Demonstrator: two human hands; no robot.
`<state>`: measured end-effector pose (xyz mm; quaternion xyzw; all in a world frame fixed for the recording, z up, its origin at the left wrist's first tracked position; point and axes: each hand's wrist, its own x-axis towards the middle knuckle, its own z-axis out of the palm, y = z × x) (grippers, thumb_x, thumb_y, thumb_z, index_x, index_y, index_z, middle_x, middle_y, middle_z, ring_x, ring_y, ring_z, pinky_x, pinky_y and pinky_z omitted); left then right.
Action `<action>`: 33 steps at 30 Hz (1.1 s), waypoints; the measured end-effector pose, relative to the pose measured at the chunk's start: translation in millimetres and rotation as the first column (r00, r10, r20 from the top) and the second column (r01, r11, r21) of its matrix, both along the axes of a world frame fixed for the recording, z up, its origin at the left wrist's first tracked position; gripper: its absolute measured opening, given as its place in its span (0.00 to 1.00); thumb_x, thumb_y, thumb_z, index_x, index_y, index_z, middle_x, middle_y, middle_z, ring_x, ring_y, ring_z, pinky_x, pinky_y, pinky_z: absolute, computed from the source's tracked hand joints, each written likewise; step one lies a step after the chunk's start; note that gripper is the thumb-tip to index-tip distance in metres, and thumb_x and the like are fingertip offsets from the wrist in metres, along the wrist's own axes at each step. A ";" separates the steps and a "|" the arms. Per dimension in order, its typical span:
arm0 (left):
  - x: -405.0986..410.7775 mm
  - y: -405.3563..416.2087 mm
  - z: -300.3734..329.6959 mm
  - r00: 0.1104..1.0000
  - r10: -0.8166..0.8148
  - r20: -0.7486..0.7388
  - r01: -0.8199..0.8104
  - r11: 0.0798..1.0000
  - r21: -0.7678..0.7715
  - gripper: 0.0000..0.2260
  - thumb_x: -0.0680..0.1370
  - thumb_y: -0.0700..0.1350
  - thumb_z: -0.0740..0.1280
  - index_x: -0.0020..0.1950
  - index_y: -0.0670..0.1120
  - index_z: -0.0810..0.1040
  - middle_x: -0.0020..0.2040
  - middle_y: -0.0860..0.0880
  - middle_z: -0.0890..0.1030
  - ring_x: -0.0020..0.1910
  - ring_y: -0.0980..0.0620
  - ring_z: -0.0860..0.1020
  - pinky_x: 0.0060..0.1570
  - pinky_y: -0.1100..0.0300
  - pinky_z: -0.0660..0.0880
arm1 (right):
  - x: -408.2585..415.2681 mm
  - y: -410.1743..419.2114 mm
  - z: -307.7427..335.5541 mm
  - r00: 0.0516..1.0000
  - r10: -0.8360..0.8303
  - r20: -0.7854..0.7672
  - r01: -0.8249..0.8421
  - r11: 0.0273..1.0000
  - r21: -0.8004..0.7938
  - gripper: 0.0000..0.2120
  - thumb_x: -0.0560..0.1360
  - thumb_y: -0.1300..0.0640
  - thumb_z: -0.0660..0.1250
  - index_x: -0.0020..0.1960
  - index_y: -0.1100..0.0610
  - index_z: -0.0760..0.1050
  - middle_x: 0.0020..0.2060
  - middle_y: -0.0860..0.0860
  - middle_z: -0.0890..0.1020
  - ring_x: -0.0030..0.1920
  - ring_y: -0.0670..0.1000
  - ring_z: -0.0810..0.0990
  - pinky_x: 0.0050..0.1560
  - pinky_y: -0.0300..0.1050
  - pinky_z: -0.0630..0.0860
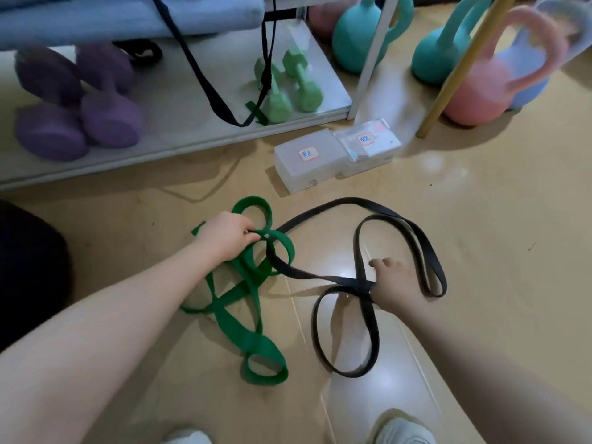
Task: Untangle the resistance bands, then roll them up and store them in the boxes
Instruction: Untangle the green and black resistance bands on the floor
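Purple dumbbells (80, 104) sit on the shelf (179, 123) up at 10 o'clock. Left hand (229, 233) pinches a loop of the green band (237, 302), which sprawls in coils on the floor (496, 219) left of center. It's still hooked through the black band (349, 280) lying toward 3 o'clock. Right hand (395, 285) grips that one where its strands cross. Two clear boxes (333, 155) wait at 12 o'clock, kettlebells (474, 59) at 2.

Open floor (480, 251) lies right of the bands; boxes (307, 165) and shelf (179, 133) crowd behind.
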<state>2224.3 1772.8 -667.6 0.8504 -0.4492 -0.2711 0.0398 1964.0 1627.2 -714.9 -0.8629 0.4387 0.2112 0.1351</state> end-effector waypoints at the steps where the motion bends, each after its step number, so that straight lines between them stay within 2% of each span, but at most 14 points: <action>1: -6.1 0.8 0.0 1.000 -0.020 0.001 0.020 1.000 0.000 0.12 0.79 0.51 0.61 0.56 0.48 0.79 0.44 0.49 0.79 0.40 0.50 0.77 0.39 0.56 0.76 | 9.9 12.0 0.2 0.992 0.046 0.117 -0.051 0.998 0.044 0.20 0.76 0.55 0.60 0.67 0.55 0.67 0.64 0.54 0.72 0.64 0.56 0.70 0.62 0.47 0.66; 4: -21.7 5.0 -11.6 0.997 0.027 -0.066 -0.031 0.998 -0.057 0.12 0.79 0.51 0.61 0.54 0.46 0.80 0.44 0.48 0.80 0.41 0.49 0.77 0.43 0.52 0.78 | 52.3 52.9 2.6 0.912 0.036 0.410 -0.134 0.968 0.213 0.19 0.79 0.53 0.58 0.68 0.57 0.66 0.67 0.53 0.71 0.65 0.53 0.70 0.65 0.46 0.66; 8: -25.6 14.5 -31.1 0.935 0.277 -0.221 -0.313 0.937 -0.153 0.13 0.79 0.50 0.60 0.46 0.44 0.80 0.42 0.45 0.81 0.40 0.47 0.78 0.45 0.49 0.77 | 89.6 95.1 -5.4 0.815 -0.247 0.524 0.019 0.916 0.401 0.26 0.76 0.51 0.65 0.70 0.57 0.61 0.63 0.55 0.74 0.63 0.54 0.73 0.60 0.48 0.71; 11: -23.9 25.1 -34.1 0.885 0.331 -0.328 -0.402 0.898 -0.179 0.13 0.79 0.50 0.61 0.50 0.43 0.81 0.44 0.44 0.81 0.44 0.45 0.79 0.48 0.47 0.77 | 95.5 105.1 -14.6 0.792 -0.387 0.473 0.114 0.854 0.508 0.27 0.76 0.55 0.65 0.71 0.56 0.59 0.60 0.55 0.76 0.60 0.55 0.76 0.58 0.49 0.73; 15: -17.6 37.1 -26.8 0.841 0.371 -0.392 -0.475 0.855 -0.209 0.12 0.80 0.49 0.60 0.52 0.42 0.79 0.47 0.42 0.81 0.47 0.43 0.79 0.51 0.46 0.76 | 81.7 93.5 -20.1 0.857 -0.345 0.382 0.173 0.892 0.418 0.14 0.79 0.63 0.55 0.62 0.60 0.72 0.53 0.57 0.80 0.51 0.54 0.78 0.49 0.44 0.75; 18: -9.3 40.6 -17.6 0.785 0.373 -0.494 -0.515 0.837 -0.187 0.10 0.79 0.49 0.61 0.53 0.46 0.80 0.48 0.44 0.81 0.50 0.44 0.79 0.54 0.47 0.76 | 71.2 75.8 -10.5 0.817 -0.391 0.423 0.150 0.853 0.500 0.11 0.79 0.58 0.58 0.58 0.59 0.75 0.47 0.54 0.80 0.46 0.50 0.77 0.42 0.36 0.71; 19: -8.5 40.7 -13.0 0.761 0.353 -0.545 -0.519 0.835 -0.184 0.09 0.79 0.48 0.61 0.50 0.47 0.80 0.48 0.44 0.82 0.50 0.43 0.79 0.55 0.47 0.76 | 71.1 73.4 -7.9 0.818 -0.386 0.426 0.129 0.845 0.519 0.13 0.79 0.54 0.59 0.61 0.58 0.73 0.49 0.53 0.78 0.48 0.49 0.76 0.43 0.36 0.71; 21: -9.7 39.0 -3.2 0.743 0.295 -0.600 -0.496 0.846 -0.198 0.09 0.79 0.48 0.62 0.47 0.48 0.80 0.48 0.43 0.83 0.49 0.43 0.80 0.55 0.46 0.76 | 75.5 74.2 -7.4 0.812 -0.398 0.427 0.100 0.816 0.569 0.24 0.77 0.47 0.62 0.69 0.56 0.65 0.60 0.52 0.74 0.57 0.51 0.74 0.55 0.44 0.74; 23: -10.6 39.3 4.4 0.764 0.220 -0.606 -0.426 0.878 -0.218 0.09 0.79 0.47 0.62 0.50 0.47 0.81 0.47 0.46 0.83 0.48 0.46 0.81 0.54 0.49 0.77 | 85.8 78.9 -6.4 0.716 -0.551 0.428 0.086 0.679 0.729 0.33 0.75 0.44 0.64 0.74 0.52 0.56 0.68 0.51 0.67 0.66 0.52 0.69 0.64 0.49 0.69; 25: -7.2 43.6 10.8 0.761 0.177 -0.624 -0.408 0.879 -0.247 0.08 0.79 0.46 0.62 0.50 0.49 0.81 0.46 0.49 0.84 0.46 0.51 0.82 0.52 0.55 0.77 | 96.2 78.3 -3.2 0.606 -0.657 0.449 0.014 0.573 0.819 0.32 0.75 0.46 0.65 0.74 0.49 0.55 0.70 0.47 0.65 0.68 0.48 0.65 0.65 0.45 0.65; 28: 1.5 54.6 19.9 0.744 0.140 -0.654 -0.436 0.843 -0.315 0.08 0.78 0.44 0.63 0.48 0.52 0.82 0.45 0.52 0.84 0.46 0.55 0.82 0.49 0.64 0.77 | 102.3 71.9 8.1 0.633 -0.530 0.565 -0.151 0.631 0.761 0.26 0.76 0.52 0.66 0.71 0.47 0.61 0.64 0.40 0.69 0.63 0.35 0.67 0.60 0.31 0.62; 30: 3.6 56.9 29.4 0.733 0.105 -0.672 -0.453 0.813 -0.367 0.08 0.78 0.42 0.64 0.47 0.52 0.82 0.42 0.55 0.85 0.43 0.57 0.82 0.45 0.69 0.76 | 106.0 65.7 20.2 0.699 -0.432 0.570 -0.218 0.630 0.745 0.24 0.76 0.56 0.66 0.69 0.47 0.64 0.59 0.36 0.72 0.56 0.27 0.68 0.51 0.20 0.63; 31: 3.8 55.9 35.7 0.733 0.087 -0.675 -0.456 0.799 -0.392 0.08 0.78 0.41 0.64 0.47 0.51 0.82 0.41 0.56 0.84 0.42 0.59 0.81 0.43 0.70 0.75 | 108.8 61.7 26.9 0.731 -0.395 0.556 -0.235 0.619 0.749 0.23 0.75 0.57 0.67 0.68 0.47 0.65 0.57 0.36 0.73 0.55 0.28 0.69 0.51 0.20 0.64; 33: 3.6 50.0 50.7 0.747 0.032 -0.664 -0.438 0.776 -0.454 0.08 0.78 0.39 0.63 0.47 0.49 0.81 0.39 0.58 0.84 0.40 0.62 0.81 0.41 0.72 0.74 | 116.4 52.4 42.4 0.748 -0.364 0.555 -0.246 0.625 0.741 0.21 0.75 0.58 0.68 0.65 0.50 0.68 0.57 0.40 0.76 0.58 0.36 0.72 0.59 0.30 0.67</action>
